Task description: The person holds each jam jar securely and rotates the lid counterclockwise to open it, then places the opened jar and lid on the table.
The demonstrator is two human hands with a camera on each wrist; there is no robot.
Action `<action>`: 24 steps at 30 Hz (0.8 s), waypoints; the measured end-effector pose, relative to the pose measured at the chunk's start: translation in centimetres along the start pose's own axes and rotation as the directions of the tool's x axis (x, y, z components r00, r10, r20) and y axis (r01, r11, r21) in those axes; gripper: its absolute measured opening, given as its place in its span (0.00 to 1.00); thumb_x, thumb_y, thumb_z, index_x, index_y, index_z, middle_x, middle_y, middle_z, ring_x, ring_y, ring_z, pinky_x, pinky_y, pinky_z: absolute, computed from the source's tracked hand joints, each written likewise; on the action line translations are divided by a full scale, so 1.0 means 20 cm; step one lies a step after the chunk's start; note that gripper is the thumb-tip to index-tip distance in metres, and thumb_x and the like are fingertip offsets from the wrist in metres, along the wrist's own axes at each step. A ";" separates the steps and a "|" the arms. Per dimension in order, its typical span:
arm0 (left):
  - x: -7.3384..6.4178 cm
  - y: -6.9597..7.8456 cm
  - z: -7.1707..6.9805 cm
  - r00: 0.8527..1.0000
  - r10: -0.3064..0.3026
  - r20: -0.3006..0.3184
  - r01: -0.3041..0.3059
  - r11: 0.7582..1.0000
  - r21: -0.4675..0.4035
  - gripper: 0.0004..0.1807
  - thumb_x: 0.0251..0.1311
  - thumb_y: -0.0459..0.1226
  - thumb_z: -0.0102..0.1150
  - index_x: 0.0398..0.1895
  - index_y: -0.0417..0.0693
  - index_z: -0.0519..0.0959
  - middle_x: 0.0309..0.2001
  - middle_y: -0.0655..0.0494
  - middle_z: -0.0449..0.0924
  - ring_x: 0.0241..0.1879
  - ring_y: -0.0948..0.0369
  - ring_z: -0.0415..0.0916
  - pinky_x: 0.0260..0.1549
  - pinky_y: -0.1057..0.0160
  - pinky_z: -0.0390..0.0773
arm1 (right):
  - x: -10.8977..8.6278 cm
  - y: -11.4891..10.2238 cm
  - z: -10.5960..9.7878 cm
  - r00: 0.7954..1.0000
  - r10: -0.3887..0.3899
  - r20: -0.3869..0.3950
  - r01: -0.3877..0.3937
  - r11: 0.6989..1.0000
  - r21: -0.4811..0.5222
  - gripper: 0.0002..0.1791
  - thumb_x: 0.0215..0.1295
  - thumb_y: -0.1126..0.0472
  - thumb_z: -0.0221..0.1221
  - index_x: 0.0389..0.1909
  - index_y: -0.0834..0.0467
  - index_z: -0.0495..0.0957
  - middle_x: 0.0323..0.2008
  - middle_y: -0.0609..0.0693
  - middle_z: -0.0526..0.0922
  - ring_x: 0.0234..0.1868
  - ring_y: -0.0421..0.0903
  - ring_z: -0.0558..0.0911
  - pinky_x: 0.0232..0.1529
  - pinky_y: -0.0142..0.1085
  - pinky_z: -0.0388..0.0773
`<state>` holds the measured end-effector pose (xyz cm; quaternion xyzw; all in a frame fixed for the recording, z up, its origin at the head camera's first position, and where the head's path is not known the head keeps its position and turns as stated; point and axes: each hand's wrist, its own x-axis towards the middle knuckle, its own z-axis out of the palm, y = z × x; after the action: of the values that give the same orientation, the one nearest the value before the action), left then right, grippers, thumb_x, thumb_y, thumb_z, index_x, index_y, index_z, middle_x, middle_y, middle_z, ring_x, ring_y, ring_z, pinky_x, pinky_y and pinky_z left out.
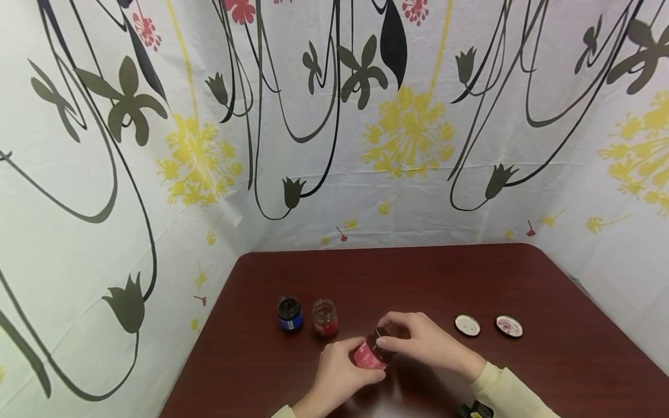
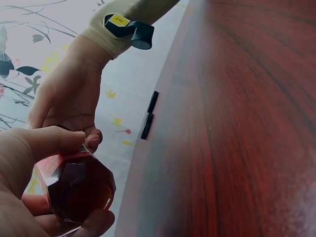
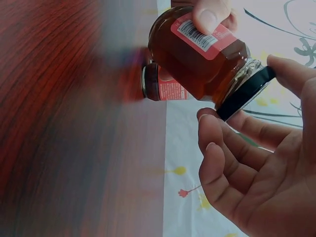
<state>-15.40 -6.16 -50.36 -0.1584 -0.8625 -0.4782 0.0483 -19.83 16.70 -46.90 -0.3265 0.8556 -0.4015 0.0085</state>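
My left hand [image 1: 342, 371] grips a faceted glass jar [image 3: 192, 64] by its body, which holds something reddish-brown and bears a red label with a barcode. The jar is tilted, its dark lid [image 3: 248, 93] towards my right hand [image 1: 418, 339]. That hand pinches the lid's rim between the thumb and the fingertips. In the left wrist view the jar's dark base [image 2: 81, 190] faces the camera, and the lid is mostly hidden.
Left of my hands stand two lidless jars, one with a blue label [image 1: 290, 321] and one with a red label [image 1: 326, 328]. To the right, a white-lined lid [image 1: 467, 325] and a stained lid [image 1: 509, 327] lie inside up on the brown table [image 1: 397, 273]. Patterned cloth [image 1: 334, 203] hangs behind.
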 end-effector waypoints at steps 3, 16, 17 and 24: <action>-0.01 -0.01 0.00 1.000 0.003 0.004 -0.003 1.000 -0.006 0.27 0.37 0.51 0.82 0.45 0.62 0.87 0.30 0.75 0.82 0.28 0.72 0.77 0.27 0.68 0.76 | 0.00 0.00 0.00 1.000 -0.016 0.021 0.016 0.999 0.028 0.12 0.68 0.43 0.63 0.47 0.43 0.81 0.29 0.39 0.83 0.31 0.38 0.82 0.33 0.35 0.79; -0.02 -0.02 -0.02 0.999 -0.039 0.021 0.039 0.999 -0.020 0.26 0.36 0.46 0.83 0.44 0.61 0.86 0.33 0.73 0.82 0.31 0.71 0.78 0.32 0.67 0.77 | -0.01 -0.02 0.01 0.994 -0.063 0.090 0.051 0.990 0.129 0.17 0.67 0.49 0.65 0.55 0.45 0.79 0.38 0.43 0.85 0.39 0.43 0.84 0.38 0.38 0.81; -0.02 -0.02 -0.02 0.999 -0.041 0.022 0.041 0.999 -0.020 0.25 0.36 0.46 0.83 0.44 0.61 0.85 0.33 0.73 0.82 0.31 0.71 0.78 0.32 0.67 0.77 | -0.01 -0.02 0.01 0.994 -0.061 0.095 0.048 0.990 0.136 0.17 0.67 0.49 0.65 0.55 0.45 0.79 0.39 0.44 0.85 0.40 0.43 0.84 0.38 0.38 0.81; -0.04 -0.05 -0.03 0.999 -0.043 0.015 0.044 0.999 -0.029 0.24 0.35 0.44 0.82 0.41 0.60 0.85 0.32 0.72 0.82 0.31 0.70 0.78 0.32 0.67 0.77 | -0.02 -0.01 0.00 0.989 -0.052 0.137 0.024 0.980 0.199 0.22 0.65 0.52 0.68 0.59 0.47 0.77 0.44 0.46 0.85 0.42 0.46 0.84 0.41 0.41 0.81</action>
<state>-15.06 -7.30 -51.06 -0.1437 -0.8590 -0.4905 0.0293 -19.37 16.76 -46.80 -0.3679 0.8027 -0.4600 0.0938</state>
